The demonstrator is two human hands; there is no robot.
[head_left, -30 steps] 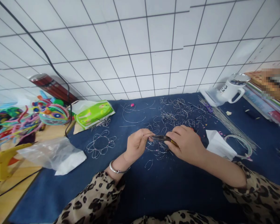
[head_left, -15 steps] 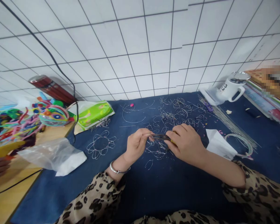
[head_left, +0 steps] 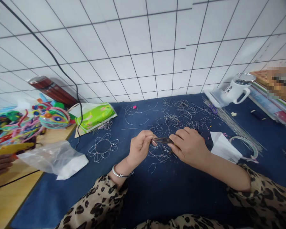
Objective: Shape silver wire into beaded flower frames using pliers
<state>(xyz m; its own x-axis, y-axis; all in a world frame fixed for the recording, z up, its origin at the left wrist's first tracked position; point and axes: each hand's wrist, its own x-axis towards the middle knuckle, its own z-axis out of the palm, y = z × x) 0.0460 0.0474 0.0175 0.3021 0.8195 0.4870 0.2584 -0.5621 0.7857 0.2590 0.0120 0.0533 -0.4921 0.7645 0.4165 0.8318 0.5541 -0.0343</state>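
Observation:
My right hand [head_left: 189, 143] is closed round the handles of a pair of pliers [head_left: 164, 140], whose jaws point left. With thumb and fingers pinched, my left hand [head_left: 141, 144] grips a thin piece of wire [head_left: 154, 142] at the tip of the jaws. Most of that wire is hidden by the fingers. Below and behind the pliers lie tangled bent wires [head_left: 162, 156] on the dark blue cloth [head_left: 157, 197]. A small wire loop [head_left: 152, 168] rests nearer to me. Left of my hands sits a flower-shaped wire frame [head_left: 103, 147].
At left are a clear plastic bag [head_left: 47, 156], a green packet [head_left: 97, 116], a red flask [head_left: 52, 90] and colourful craft strips [head_left: 16, 127]. Another person's hand [head_left: 0, 165] holds a yellow tool [head_left: 11, 149]. At right stand a white mug [head_left: 239, 90] and straight wires [head_left: 240, 127].
The other person's hand and yellow tool have moved up and right at the left edge. The pliers' jaws look slightly more parted; my hands stay almost in place.

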